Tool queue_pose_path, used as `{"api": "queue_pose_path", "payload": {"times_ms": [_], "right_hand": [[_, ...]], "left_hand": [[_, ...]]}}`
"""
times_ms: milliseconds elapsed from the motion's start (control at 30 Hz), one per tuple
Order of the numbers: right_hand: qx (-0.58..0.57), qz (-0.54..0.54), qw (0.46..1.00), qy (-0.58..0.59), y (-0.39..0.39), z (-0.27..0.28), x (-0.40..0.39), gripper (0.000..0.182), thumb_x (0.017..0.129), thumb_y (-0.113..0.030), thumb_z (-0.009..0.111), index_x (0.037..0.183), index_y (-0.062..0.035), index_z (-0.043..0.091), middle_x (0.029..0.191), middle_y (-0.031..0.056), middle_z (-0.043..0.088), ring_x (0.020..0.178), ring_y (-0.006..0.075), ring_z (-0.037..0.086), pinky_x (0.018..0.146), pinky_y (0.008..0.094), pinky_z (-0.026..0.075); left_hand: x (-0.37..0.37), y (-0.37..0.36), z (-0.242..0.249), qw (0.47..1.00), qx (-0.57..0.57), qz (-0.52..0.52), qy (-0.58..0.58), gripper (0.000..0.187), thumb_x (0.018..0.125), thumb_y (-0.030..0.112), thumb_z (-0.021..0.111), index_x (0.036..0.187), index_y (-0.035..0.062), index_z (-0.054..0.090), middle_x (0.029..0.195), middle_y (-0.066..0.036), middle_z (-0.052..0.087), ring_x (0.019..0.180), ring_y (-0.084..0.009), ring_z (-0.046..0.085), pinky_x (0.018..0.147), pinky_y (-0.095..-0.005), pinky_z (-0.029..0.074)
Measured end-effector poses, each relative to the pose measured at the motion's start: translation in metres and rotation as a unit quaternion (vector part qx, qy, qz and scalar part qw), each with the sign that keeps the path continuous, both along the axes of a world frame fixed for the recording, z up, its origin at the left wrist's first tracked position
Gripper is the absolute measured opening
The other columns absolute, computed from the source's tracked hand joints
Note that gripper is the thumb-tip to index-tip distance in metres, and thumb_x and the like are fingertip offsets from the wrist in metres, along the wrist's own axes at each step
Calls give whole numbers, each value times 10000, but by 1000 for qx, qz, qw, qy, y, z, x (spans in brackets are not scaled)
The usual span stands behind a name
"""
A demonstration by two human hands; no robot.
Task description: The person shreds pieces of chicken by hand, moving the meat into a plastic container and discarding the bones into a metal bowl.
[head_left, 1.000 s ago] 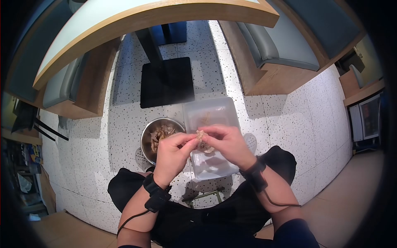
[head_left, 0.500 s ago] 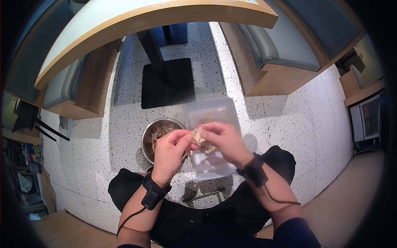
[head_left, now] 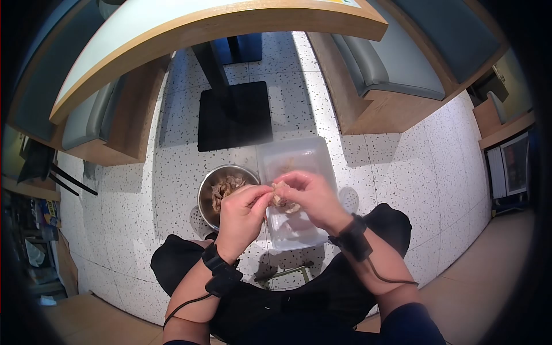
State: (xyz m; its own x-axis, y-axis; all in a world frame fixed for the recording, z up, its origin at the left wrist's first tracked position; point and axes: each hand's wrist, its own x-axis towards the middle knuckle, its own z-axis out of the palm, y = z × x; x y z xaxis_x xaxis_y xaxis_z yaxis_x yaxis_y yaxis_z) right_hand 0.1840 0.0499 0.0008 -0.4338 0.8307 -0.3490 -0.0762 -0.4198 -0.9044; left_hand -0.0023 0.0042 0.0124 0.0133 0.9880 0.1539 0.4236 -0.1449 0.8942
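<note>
A pale, ragged piece of meat (head_left: 284, 202) is held over the plastic bin by both hands. My right hand (head_left: 315, 198) is closed around it, fingers curled over its far side. My left hand (head_left: 244, 211) pinches at its left edge, thumb against forefinger. The translucent plastic bin (head_left: 323, 156) lies on the floor underneath, with some pale contents partly hidden by my hands. Close on its left stands a round steel bowl (head_left: 203, 198) with brownish meat scraps (head_left: 226, 188) inside, partly covered by my left hand.
A wood-edged table (head_left: 230, 22) arches across the top, its black base plate (head_left: 236, 118) on the speckled floor (head_left: 397, 190) beyond the bin. Cushioned benches flank it, the right bench (head_left: 397, 69) nearer. A low green-framed stool (head_left: 287, 277) shows between my knees.
My left hand has shifted slightly and its wrist has turned, uncovering more of the scraps in the bowl. The meat stays in my right hand, at nearly the same place.
</note>
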Motion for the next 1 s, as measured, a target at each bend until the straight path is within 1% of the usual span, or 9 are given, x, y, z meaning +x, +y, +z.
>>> {"api": "queue_pose_path", "payload": {"times_ms": [167,467,533,600,667,700,833,900,1000], "right_hand": [[-30,-1,997,66,1,5,-2,254,958,-114,708,1157,38,664,1035,97,721,919,143,704,839,273,567],[-24,11,999,25,4,-4,-5,263,964,-84,682,1190,46,642,1054,112,716,927,170,707,850,289,578],[-64,-36,994,82,4,-5,-4,256,957,-112,704,1179,14,686,1002,49,705,882,82,653,790,236,538],[-79,-40,991,96,5,-4,-2,262,964,-118,699,1188,17,682,1017,55,706,891,89,657,800,240,543],[-94,-44,989,110,6,-5,0,269,971,-125,693,1197,20,677,1032,60,706,900,96,661,811,244,547],[-99,-50,987,117,6,-5,0,273,977,-127,688,1206,19,673,1046,64,706,913,103,665,826,249,551],[-114,-48,982,142,7,-5,3,283,990,-119,669,1237,19,656,1085,75,704,948,120,676,861,259,561],[-108,-44,982,147,6,-4,2,288,991,-120,668,1244,17,653,1088,75,703,945,118,676,862,257,562],[-104,-43,985,134,5,1,-2,291,993,-122,666,1252,12,648,1074,66,701,929,105,671,851,245,557]], "left_hand": [[-3,-1,-4,934,-189,7,-302,154,984,75,657,1066,-43,715,913,-74,732,810,-119,699,696,-233,535],[-17,0,-9,854,-212,49,-472,131,988,50,644,1074,-41,678,943,-86,716,774,-124,676,724,-237,548],[-28,4,-7,860,-165,67,-478,121,987,43,640,1068,-41,674,940,-88,712,776,-130,681,736,-242,560],[-37,7,-3,889,-149,98,-422,103,971,45,656,1029,-35,686,885,-65,707,750,-108,658,707,-234,537],[-47,8,-3,976,-83,162,-118,83,949,52,677,974,-25,694,815,-34,691,715,-83,620,673,-231,506],[-52,9,-9,981,-62,170,-67,81,931,61,694,932,-20,694,762,-13,672,691,-69,583,650,-234,479],[-65,7,-15,981,-103,149,-74,81,944,54,684,966,-23,695,808,-30,690,714,-79,625,673,-225,504],[-71,3,-9,910,-217,128,-329,94,967,52,659,1031,-17,668,885,-68,707,769,-117,675,715,-223,525],[-74,0,-10,870,-227,117,-421,105,966,48,660,1051,-14,660,911,-102,716,780,-152,699,737,-247,559]]}}
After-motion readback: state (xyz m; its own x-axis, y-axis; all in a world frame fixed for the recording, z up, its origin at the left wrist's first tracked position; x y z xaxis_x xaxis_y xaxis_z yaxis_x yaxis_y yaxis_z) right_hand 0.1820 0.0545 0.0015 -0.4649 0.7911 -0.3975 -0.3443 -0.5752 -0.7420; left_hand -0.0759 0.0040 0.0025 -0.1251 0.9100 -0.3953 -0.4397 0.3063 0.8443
